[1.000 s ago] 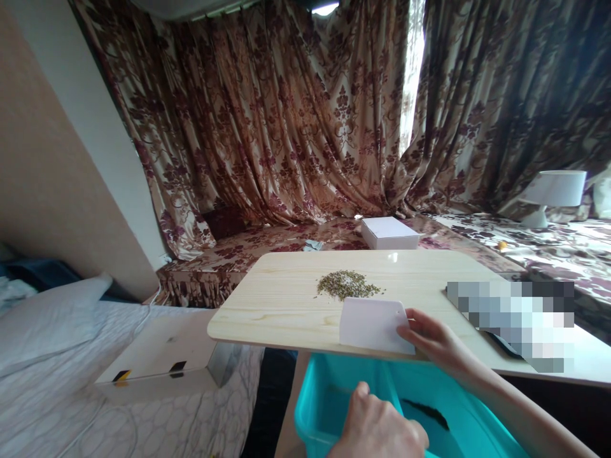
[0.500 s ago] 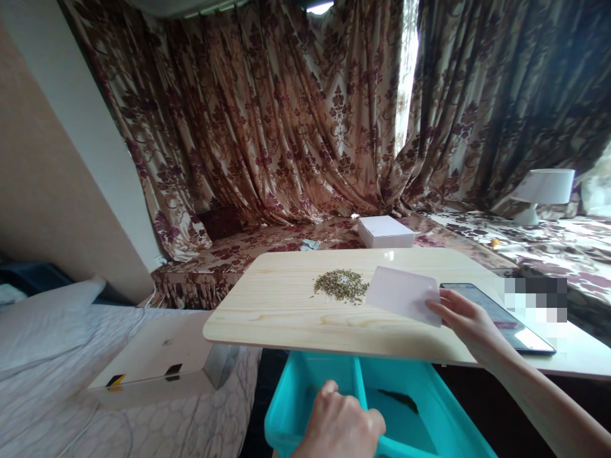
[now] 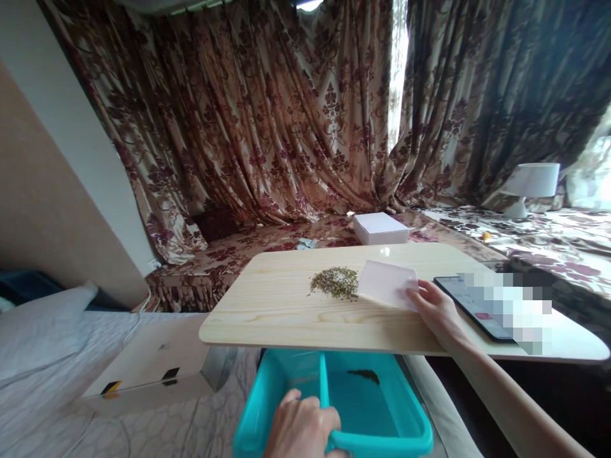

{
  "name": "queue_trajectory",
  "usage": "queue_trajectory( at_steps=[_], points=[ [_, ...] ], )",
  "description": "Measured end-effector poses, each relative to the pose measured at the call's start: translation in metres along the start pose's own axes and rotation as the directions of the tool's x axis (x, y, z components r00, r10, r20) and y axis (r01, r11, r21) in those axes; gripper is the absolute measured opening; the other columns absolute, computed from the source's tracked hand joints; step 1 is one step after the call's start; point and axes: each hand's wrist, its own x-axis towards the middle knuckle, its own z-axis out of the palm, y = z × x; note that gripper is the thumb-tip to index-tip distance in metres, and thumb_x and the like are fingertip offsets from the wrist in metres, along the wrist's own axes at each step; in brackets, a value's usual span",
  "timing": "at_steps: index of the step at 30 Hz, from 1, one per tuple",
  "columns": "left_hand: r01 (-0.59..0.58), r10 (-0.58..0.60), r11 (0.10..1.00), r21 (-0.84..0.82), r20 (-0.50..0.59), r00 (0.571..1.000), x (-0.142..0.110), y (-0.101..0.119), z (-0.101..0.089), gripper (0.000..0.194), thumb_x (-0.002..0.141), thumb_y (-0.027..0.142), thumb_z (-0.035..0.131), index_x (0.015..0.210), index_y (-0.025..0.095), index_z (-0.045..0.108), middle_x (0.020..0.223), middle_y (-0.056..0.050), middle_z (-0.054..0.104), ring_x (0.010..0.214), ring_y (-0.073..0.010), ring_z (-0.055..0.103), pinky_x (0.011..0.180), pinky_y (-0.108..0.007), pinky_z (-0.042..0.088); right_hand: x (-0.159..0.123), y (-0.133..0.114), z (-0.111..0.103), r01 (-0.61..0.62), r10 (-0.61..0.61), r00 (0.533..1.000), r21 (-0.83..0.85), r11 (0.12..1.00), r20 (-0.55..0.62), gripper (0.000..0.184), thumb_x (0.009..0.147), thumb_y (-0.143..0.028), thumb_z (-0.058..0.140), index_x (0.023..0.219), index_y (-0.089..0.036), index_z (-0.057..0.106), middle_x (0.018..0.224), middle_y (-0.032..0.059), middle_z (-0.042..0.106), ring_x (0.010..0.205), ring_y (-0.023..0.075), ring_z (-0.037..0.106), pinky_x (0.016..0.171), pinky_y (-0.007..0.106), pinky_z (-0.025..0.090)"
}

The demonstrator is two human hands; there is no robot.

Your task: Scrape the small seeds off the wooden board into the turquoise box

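Heavy floral curtains (image 3: 286, 121) hung across the far side of a dim room, daylight slicing through a narrow gap above a bench draped in matching cloth (image 3: 267, 247). In front of it stood a pale wood-grain table (image 3: 267, 318), where a pile of small greenish grains (image 3: 334, 282) lay spread near the middle. A person's right hand (image 3: 432, 308) pinched a thin white plate (image 3: 387, 284) by its right edge, holding it tilted at the right side of the pile; whether it touched the grains could not be told. The left hand (image 3: 303, 425) was closed on the near rim of a turquoise bin (image 3: 386, 443) at its divider, below the table's near edge. A dark clump (image 3: 365, 375) lay in the bin's right compartment. A tablet (image 3: 470, 308), partly blurred out, rested on the table beyond the right wrist. A white carton (image 3: 153, 356) sat on the bed (image 3: 38, 362) at left, and a white lamp (image 3: 534, 180) stood at far right.
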Motion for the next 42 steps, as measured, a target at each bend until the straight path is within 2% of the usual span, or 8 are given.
queue_trajectory(
  at_steps=[5, 12, 17, 21, 27, 32, 37, 42],
  points=[
    [-0.003, 0.003, 1.000, 0.001, 0.011, 1.000, 0.000, 0.000, 0.002, 0.014, 0.074, 0.036, 0.061, 0.082, 0.027, 0.068, 0.080, -0.002, 0.062, 0.083, -0.0238, 0.055, 0.080, -0.034, 0.038, -0.006, -0.008, -0.001, 0.014, -0.014, 1.000, -0.022, 1.000, 0.008, 0.033, 0.068, -0.037, 0.057, 0.096, -0.018, 0.060, 0.084, 0.0070, 0.073, 0.080, 0.0236, 0.067, 0.072, 0.032, 0.049],
    [0.016, -0.013, 0.999, -0.048, 0.056, 0.998, -0.001, -0.001, 0.008, 0.020, 0.072, 0.037, 0.061, 0.089, 0.029, 0.067, 0.087, -0.002, 0.061, 0.088, -0.0246, 0.053, 0.084, -0.034, 0.035, -0.009, -0.012, 0.000, 0.052, -0.052, 0.998, 0.009, 0.999, 0.019, 0.028, 0.066, -0.035, 0.060, 0.089, -0.020, 0.063, 0.077, 0.0052, 0.073, 0.079, 0.0252, 0.068, 0.070, 0.034, 0.050],
    [0.029, -0.025, 0.998, -0.050, 0.078, 0.997, -0.001, 0.000, 0.005, 0.021, 0.072, 0.036, 0.060, 0.090, 0.028, 0.067, 0.089, -0.004, 0.061, 0.090, -0.0258, 0.051, 0.082, -0.033, 0.036, -0.009, -0.009, 0.000, 0.044, -0.047, 0.996, 0.049, 0.998, 0.073, 0.033, 0.066, -0.038, 0.060, 0.093, -0.019, 0.062, 0.082, 0.0071, 0.073, 0.082, 0.0255, 0.067, 0.071, 0.034, 0.051],
    [0.023, -0.018, 0.999, -0.047, 0.092, 0.996, -0.002, -0.001, 0.004, 0.021, 0.071, 0.036, 0.063, 0.090, 0.028, 0.067, 0.088, -0.003, 0.060, 0.089, -0.0260, 0.052, 0.080, -0.033, 0.036, -0.007, -0.004, 0.000, 0.035, -0.039, 0.997, 0.061, 0.998, 0.060, 0.037, 0.067, -0.039, 0.059, 0.097, -0.018, 0.061, 0.085, 0.0080, 0.073, 0.083, 0.0251, 0.067, 0.072, 0.034, 0.050],
    [0.017, -0.012, 0.998, -0.058, 0.080, 0.997, -0.005, -0.003, 0.006, 0.023, 0.073, 0.044, 0.060, 0.089, 0.028, 0.065, 0.084, -0.003, 0.059, 0.083, -0.0253, 0.051, 0.076, -0.033, 0.036, -0.008, -0.006, -0.001, 0.065, -0.067, 0.995, 0.027, 0.997, 0.076, 0.033, 0.068, -0.038, 0.058, 0.095, -0.019, 0.061, 0.083, 0.0067, 0.073, 0.081, 0.0244, 0.067, 0.071, 0.033, 0.050],
    [0.001, 0.003, 0.997, -0.073, 0.059, 0.998, -0.004, -0.005, 0.007, 0.032, 0.073, 0.053, 0.058, 0.091, 0.027, 0.065, 0.084, -0.003, 0.058, 0.085, -0.0259, 0.050, 0.077, -0.033, 0.036, -0.011, -0.010, -0.002, 0.075, -0.079, 0.992, 0.046, 0.996, 0.100, 0.033, 0.069, -0.039, 0.058, 0.096, -0.020, 0.061, 0.085, 0.0065, 0.073, 0.083, 0.0246, 0.067, 0.072, 0.033, 0.051],
    [0.030, -0.025, 0.996, -0.083, 0.062, 0.998, -0.004, -0.006, 0.004, 0.027, 0.074, 0.049, 0.058, 0.087, 0.027, 0.065, 0.081, -0.002, 0.057, 0.082, -0.0240, 0.050, 0.073, -0.030, 0.036, -0.011, -0.008, -0.003, 0.074, -0.078, 0.994, 0.050, 0.996, 0.075, 0.034, 0.070, -0.041, 0.057, 0.097, -0.020, 0.062, 0.083, 0.0065, 0.073, 0.082, 0.0258, 0.067, 0.070, 0.035, 0.052],
    [0.027, -0.022, 0.995, -0.094, 0.052, 0.998, -0.004, -0.007, 0.005, 0.026, 0.075, 0.048, 0.058, 0.089, 0.028, 0.065, 0.084, -0.003, 0.058, 0.083, -0.0239, 0.050, 0.076, -0.031, 0.036, -0.012, -0.010, -0.004, 0.052, -0.055, 0.997, 0.049, 0.997, 0.048, 0.035, 0.068, -0.039, 0.059, 0.096, -0.019, 0.061, 0.083, 0.0066, 0.073, 0.083, 0.0261, 0.067, 0.071, 0.035, 0.051]
  ],
)
